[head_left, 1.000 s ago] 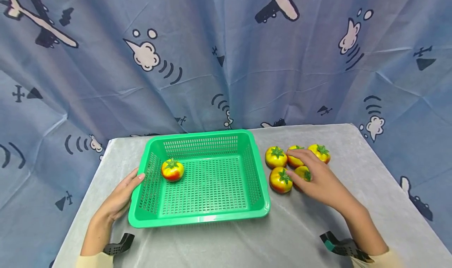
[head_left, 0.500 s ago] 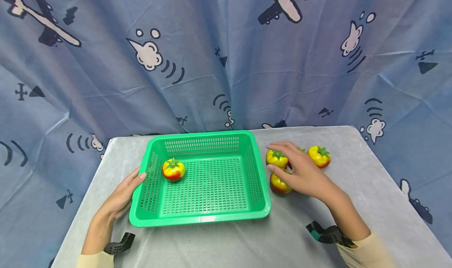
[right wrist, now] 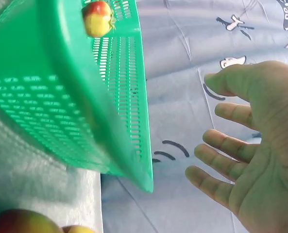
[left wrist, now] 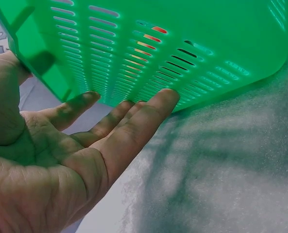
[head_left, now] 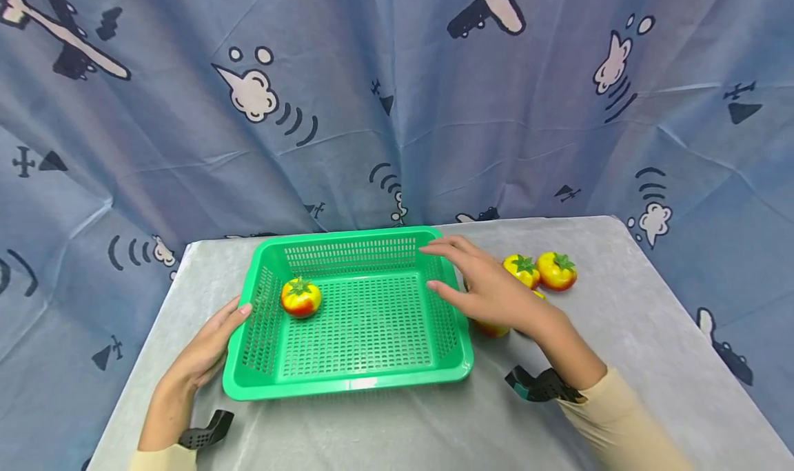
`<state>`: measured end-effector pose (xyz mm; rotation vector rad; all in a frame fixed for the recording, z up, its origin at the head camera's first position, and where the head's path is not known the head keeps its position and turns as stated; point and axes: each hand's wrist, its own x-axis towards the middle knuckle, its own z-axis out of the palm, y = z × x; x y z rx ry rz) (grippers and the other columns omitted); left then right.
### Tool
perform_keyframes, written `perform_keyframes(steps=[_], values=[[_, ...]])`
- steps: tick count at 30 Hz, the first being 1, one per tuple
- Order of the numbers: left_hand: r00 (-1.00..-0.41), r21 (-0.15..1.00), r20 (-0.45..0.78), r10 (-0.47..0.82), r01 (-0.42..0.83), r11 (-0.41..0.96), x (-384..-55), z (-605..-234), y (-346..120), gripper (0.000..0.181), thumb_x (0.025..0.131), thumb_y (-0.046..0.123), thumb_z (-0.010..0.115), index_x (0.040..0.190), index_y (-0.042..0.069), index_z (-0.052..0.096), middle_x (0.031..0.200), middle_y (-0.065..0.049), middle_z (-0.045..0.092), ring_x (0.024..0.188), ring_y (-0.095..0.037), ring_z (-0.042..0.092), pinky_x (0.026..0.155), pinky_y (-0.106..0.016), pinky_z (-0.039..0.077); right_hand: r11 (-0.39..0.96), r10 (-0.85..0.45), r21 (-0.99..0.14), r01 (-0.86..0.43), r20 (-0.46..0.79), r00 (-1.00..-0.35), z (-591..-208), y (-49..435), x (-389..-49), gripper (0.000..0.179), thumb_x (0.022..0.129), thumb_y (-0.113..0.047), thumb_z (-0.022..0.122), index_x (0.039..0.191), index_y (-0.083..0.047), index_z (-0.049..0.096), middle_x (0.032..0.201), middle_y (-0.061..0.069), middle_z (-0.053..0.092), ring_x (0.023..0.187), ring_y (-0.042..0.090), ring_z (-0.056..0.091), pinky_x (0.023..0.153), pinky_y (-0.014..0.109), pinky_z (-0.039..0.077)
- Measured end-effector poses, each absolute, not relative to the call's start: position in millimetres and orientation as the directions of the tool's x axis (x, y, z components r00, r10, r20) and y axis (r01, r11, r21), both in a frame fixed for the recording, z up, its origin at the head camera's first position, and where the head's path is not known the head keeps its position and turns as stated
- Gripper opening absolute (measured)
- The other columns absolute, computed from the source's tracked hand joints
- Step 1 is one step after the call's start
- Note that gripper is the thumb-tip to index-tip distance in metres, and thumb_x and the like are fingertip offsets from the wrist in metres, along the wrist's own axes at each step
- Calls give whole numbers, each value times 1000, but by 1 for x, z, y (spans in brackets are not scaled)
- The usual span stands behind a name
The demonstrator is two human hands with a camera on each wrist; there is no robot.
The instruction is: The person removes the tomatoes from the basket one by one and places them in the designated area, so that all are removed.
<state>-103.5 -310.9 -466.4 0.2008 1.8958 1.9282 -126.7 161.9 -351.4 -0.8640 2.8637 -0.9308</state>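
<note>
A green perforated plastic basket (head_left: 372,384) stands on the table, with one yellow-and-red, tomato-like fruit (head_left: 300,298) with a green leafy top inside at its left. My left hand (head_left: 207,347) holds the basket's left side, thumb over the rim; in the left wrist view its fingers (left wrist: 134,128) lie against the slotted outer wall. My right hand (head_left: 490,285) is over the basket's right rim, fingers spread, holding nothing, as the right wrist view also shows. More such fruits, one at the far right (head_left: 556,271) and one beside it (head_left: 520,269), sit right of the basket, others partly hidden beneath the hand.
A grey cloth covers the table (head_left: 651,333). Behind it hangs a blue curtain (head_left: 347,105) printed with airplanes and clouds. Dark camera mounts are on both wrists.
My right hand has moved left from above the fruits to the basket's right rim. The fruits on the table stay about where they were. My left hand keeps its place on the basket.
</note>
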Motion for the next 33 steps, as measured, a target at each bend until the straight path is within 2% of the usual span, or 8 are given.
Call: perform_keyframes(steps=[3, 6, 19, 26, 33], values=[[-893, 979, -194, 405, -203, 22, -103, -467, -312, 73, 118, 34, 33, 167, -5, -4, 128, 8, 71, 113, -13, 74, 93, -34, 65, 662, -517, -553, -506, 152, -843, -350, 156, -128, 54, 102, -30, 72, 152, -17, 56, 159, 6, 49, 114, 25, 65, 103, 49, 57], [-892, 978, -197, 406, -207, 20, -102, -467, -313, 73, 118, 34, 32, 167, -6, -4, 127, 8, 72, 112, -14, 74, 93, -34, 65, 656, -522, -554, -513, 157, -838, -348, 152, -128, 54, 102, -29, 72, 152, -16, 56, 158, 7, 50, 133, 28, 60, 111, 54, 55], [-887, 980, -176, 427, -197, -4, -104, -467, -311, 71, 118, 32, 32, 166, -8, -2, 127, 5, 73, 112, -15, 75, 94, -34, 65, 635, -551, -552, -541, 168, -818, -348, 146, -142, 53, 103, -26, 72, 152, -16, 56, 158, 10, 49, 144, 35, 53, 116, 60, 50], [-887, 980, -180, 425, -199, 0, -105, -466, -310, 71, 118, 33, 32, 167, -6, -1, 129, 6, 72, 113, -15, 75, 94, -35, 65, 606, -569, -572, -554, 175, -803, -349, 139, -149, 52, 102, -24, 72, 150, -14, 57, 157, 11, 49, 143, 34, 54, 116, 58, 50], [-885, 982, -165, 436, -190, -14, -106, -466, -311, 71, 118, 31, 31, 167, -6, -3, 130, 5, 71, 113, -15, 75, 93, -35, 66, 592, -608, -556, -583, 166, -777, -350, 124, -158, 51, 104, -25, 69, 152, -12, 56, 159, 17, 45, 136, 38, 59, 109, 57, 54]])
